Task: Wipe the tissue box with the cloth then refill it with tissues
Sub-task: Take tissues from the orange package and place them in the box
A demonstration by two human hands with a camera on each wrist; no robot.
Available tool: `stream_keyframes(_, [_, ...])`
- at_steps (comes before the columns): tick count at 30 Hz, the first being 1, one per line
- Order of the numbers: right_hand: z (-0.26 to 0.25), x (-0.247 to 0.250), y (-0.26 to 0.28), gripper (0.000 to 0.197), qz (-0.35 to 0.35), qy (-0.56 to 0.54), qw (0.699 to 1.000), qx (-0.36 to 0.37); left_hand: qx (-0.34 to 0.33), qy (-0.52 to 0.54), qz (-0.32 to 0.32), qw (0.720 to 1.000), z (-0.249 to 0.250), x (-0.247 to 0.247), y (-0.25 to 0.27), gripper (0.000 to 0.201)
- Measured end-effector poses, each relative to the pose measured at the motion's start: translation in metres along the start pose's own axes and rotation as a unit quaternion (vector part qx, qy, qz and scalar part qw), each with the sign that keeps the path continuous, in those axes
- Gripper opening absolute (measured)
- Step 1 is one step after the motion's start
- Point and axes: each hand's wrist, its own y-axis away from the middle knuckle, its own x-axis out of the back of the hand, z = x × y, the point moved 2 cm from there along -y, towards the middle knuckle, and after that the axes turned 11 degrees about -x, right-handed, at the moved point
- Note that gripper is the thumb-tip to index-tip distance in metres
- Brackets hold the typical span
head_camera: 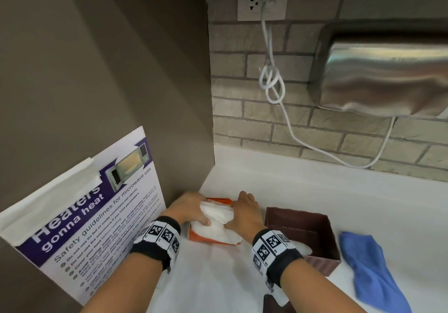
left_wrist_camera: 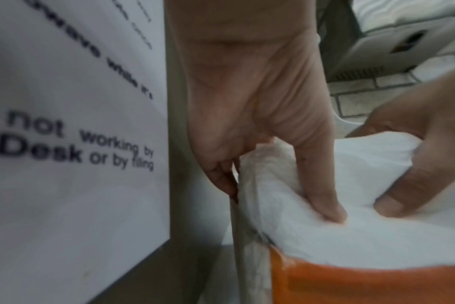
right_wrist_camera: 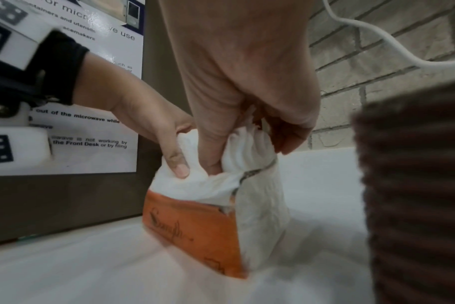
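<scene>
Your left hand (head_camera: 188,209): fingers and thumb curled round the left end of the stack of white folded tissues (head_camera: 215,218), thumb pressed into the top.

Your right hand (head_camera: 243,213): clamped on the right end of the same stack; the right wrist view shows its fingers dug down into the folds.

White tissues: bulging out of the open top of an orange and white plastic tissue packet (head_camera: 213,238), which stands on the white countertop (head_camera: 315,191) in the corner, just beside the brown side panel.

Dark brown ribbed square tissue box (head_camera: 315,237): on the countertop just right of your right wrist, open side up, something white showing inside; neither hand touches it.

Blue crumpled cleaning cloth (head_camera: 371,269): lying on the countertop, right of the box, near it but apart.

Purple and white microwave safety poster (head_camera: 97,215): taped to the side panel, left of your left wrist.

Brushed steel wall-mounted appliance (head_camera: 383,77): on the grey brick wall, upper right, its white power cord (head_camera: 274,82) looped and plugged into the white wall socket (head_camera: 263,2).
</scene>
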Motion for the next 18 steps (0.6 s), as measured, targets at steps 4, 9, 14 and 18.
stream_keyframes(4, [0.006,0.006,-0.002,0.048,-0.037,-0.082,0.996,-0.007,-0.004,0.097,0.038,0.995,0.001,0.009,0.005,0.055])
stream_keyframes(9, [0.017,0.018,-0.006,0.043,-0.065,-0.261,0.962,-0.056,0.004,0.194,0.103,0.976,0.008,0.017,0.008,0.056])
stream_keyframes(14, [0.024,0.023,-0.011,0.048,-0.094,-0.468,0.874,-0.093,0.029,0.313,0.191,0.930,0.012,0.030,0.011,0.060])
stream_keyframes(18, [0.024,0.024,-0.012,0.055,-0.117,-0.563,0.811,-0.106,0.026,0.360,0.210,0.908,0.014,0.037,0.015,0.064])
